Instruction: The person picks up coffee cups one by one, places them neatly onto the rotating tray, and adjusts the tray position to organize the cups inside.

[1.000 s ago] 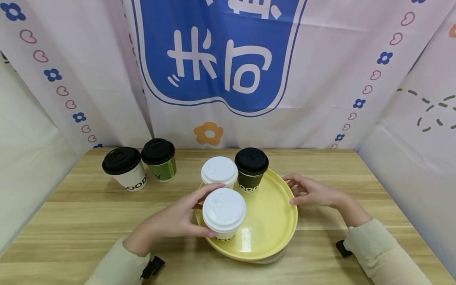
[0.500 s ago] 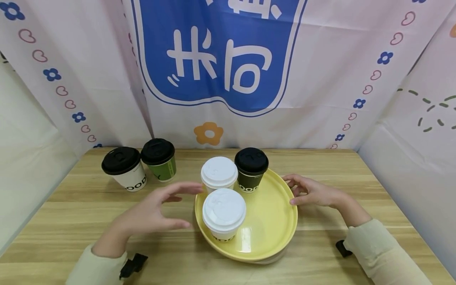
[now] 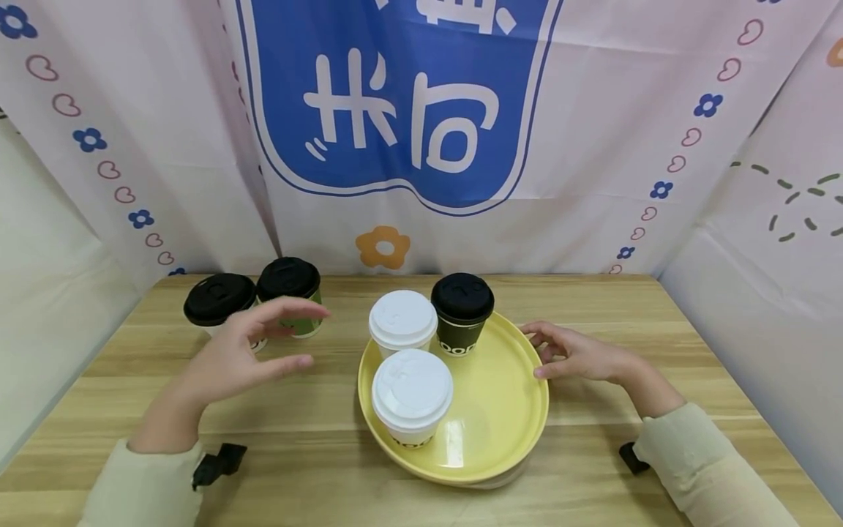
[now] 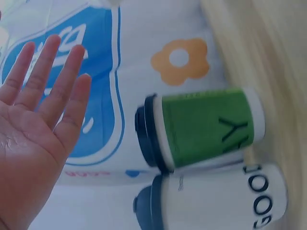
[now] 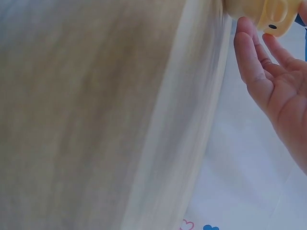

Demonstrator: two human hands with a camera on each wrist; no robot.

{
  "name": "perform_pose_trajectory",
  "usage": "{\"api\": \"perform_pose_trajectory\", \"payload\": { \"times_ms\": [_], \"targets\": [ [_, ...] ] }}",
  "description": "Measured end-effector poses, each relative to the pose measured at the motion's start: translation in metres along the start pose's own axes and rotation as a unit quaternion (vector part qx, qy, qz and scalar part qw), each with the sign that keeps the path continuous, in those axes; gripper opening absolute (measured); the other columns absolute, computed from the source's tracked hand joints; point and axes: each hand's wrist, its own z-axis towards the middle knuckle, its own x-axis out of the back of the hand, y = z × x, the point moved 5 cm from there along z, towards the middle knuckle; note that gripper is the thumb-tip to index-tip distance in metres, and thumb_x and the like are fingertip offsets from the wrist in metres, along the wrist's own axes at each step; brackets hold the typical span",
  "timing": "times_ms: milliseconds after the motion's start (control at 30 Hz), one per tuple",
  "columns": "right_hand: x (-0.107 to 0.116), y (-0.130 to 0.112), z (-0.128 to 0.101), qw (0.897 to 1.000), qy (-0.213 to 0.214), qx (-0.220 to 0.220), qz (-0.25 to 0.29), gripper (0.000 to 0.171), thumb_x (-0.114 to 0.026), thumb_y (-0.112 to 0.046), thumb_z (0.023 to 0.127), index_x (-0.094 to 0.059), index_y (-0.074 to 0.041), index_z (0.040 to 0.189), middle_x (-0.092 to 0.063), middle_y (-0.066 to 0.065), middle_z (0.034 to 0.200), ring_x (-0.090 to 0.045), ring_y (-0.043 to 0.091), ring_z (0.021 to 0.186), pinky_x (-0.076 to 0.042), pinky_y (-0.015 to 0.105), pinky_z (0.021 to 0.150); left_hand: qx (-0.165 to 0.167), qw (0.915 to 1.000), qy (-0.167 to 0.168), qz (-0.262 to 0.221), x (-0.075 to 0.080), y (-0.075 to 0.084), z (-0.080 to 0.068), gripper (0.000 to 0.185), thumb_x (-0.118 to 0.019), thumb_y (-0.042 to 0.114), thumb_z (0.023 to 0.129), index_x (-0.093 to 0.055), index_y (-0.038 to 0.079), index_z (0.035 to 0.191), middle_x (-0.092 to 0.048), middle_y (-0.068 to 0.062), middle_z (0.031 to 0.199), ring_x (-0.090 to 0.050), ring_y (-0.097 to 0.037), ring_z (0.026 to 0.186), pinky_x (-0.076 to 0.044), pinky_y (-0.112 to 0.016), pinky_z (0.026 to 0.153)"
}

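Observation:
A yellow plate (image 3: 507, 432) holds a near white-lidded cup (image 3: 412, 395), a far white-lidded cup (image 3: 402, 322) and a black cup with a black lid (image 3: 462, 313). My left hand (image 3: 253, 351) hovers open above the table, just in front of a white cup with a black lid (image 3: 217, 301) and a green cup with a black lid (image 3: 290, 282). In the left wrist view the green cup (image 4: 206, 127) and the white cup (image 4: 220, 203) lie beyond my spread left hand (image 4: 36, 120). My right hand (image 3: 573, 353) touches the plate's right rim with relaxed fingers; the right wrist view shows the fingertips (image 5: 249, 38) at the plate's edge (image 5: 261, 14).
The wooden table (image 3: 658, 344) ends at a printed cloth backdrop (image 3: 408, 124) behind and cloth walls at both sides. Bare wood lies in front of the plate and at the right.
My left hand let go of the near white-lidded cup, opened, and moved left and back toward the two cups off the plate. The right hand stayed on the plate rim.

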Motion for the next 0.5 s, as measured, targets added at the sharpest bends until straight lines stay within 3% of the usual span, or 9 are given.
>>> {"api": "perform_pose_trajectory", "payload": {
  "times_ms": [100,233,333,500],
  "targets": [
    [0.000,0.000,-0.001,1.000,0.000,0.002,-0.004,0.070,-0.070,-0.015,0.093,-0.031,0.000,0.149,-0.052,0.026,0.128,-0.061,0.030,0.104,-0.054,0.026,0.085,0.005,0.9989,0.030,0.037,0.012,-0.004,0.004,0.056,-0.082,0.002,0.079,-0.063,0.017,0.129,-0.064,0.008,0.126,-0.059,0.000,0.110,-0.050,-0.013,0.085],
    [0.000,0.000,-0.001,1.000,0.000,0.005,-0.009,0.068,-0.069,-0.013,0.093,-0.032,0.000,0.148,-0.053,0.026,0.127,-0.061,0.030,0.103,-0.054,0.026,0.085,0.040,0.9939,0.058,0.085,0.030,-0.013,0.008,0.054,-0.083,0.009,0.080,-0.063,0.017,0.130,-0.061,0.017,0.127,-0.053,0.009,0.115,-0.044,-0.006,0.089],
    [0.001,0.000,-0.002,1.000,0.000,0.004,-0.011,0.068,-0.069,-0.012,0.093,-0.032,0.000,0.148,-0.053,0.026,0.127,-0.061,0.030,0.103,-0.054,0.026,0.085,0.068,0.9906,0.079,0.089,0.044,-0.022,0.008,0.055,-0.081,0.010,0.082,-0.061,0.019,0.133,-0.059,0.023,0.129,-0.047,0.013,0.121,-0.038,-0.003,0.092],
    [0.001,-0.001,-0.001,1.000,0.001,0.001,-0.015,0.068,-0.069,-0.014,0.093,-0.032,0.000,0.149,-0.053,0.025,0.128,-0.061,0.030,0.102,-0.054,0.026,0.085,0.081,0.9860,0.130,0.065,0.066,-0.040,0.003,0.062,-0.079,0.004,0.082,-0.057,0.018,0.138,-0.058,0.017,0.132,-0.045,0.009,0.126,-0.035,-0.004,0.094]
  ]
}}
